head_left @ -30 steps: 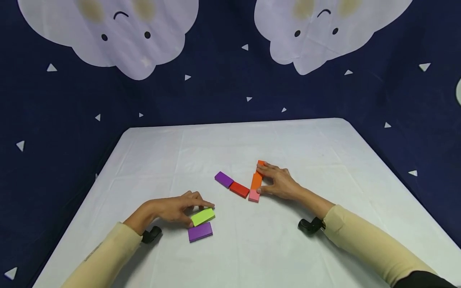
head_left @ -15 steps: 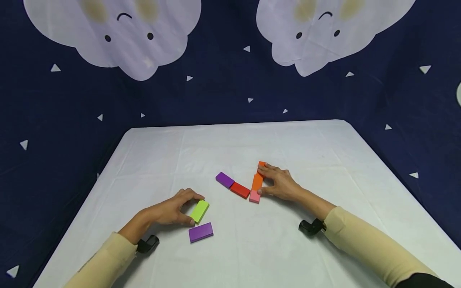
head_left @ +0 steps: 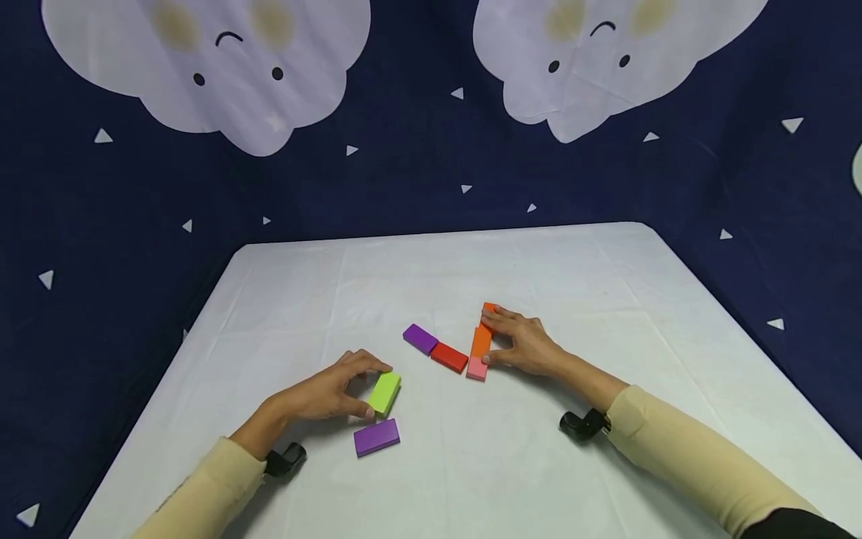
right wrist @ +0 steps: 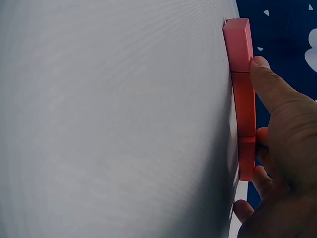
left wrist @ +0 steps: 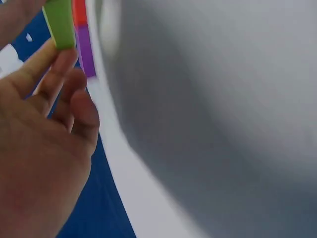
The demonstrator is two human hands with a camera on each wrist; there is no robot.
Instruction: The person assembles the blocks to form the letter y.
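My left hand (head_left: 330,388) pinches a lime green block (head_left: 385,393) between thumb and fingers, holding it slantwise. The left wrist view shows the same green block (left wrist: 62,25) at the fingertips. Just nearer to me lies a purple block (head_left: 377,438), flat on the table. My right hand (head_left: 524,343) rests along a row of two orange blocks (head_left: 481,342) and a pink block (head_left: 477,368). Its thumb touches the pink block (right wrist: 238,44) and its fingers reach the far orange block (right wrist: 246,158), partly covering it in the head view.
A second purple block (head_left: 420,339) and a red block (head_left: 448,357) lie end to end, slanting toward the pink block with a small gap. All blocks lie near the middle of a white-covered table (head_left: 572,479). A dark blue cloth with clouds (head_left: 404,187) hangs behind.
My left hand has turned the green block from nearly crosswise to a steeper slant, and has shifted it slightly right since half a second ago. My right hand stays put.
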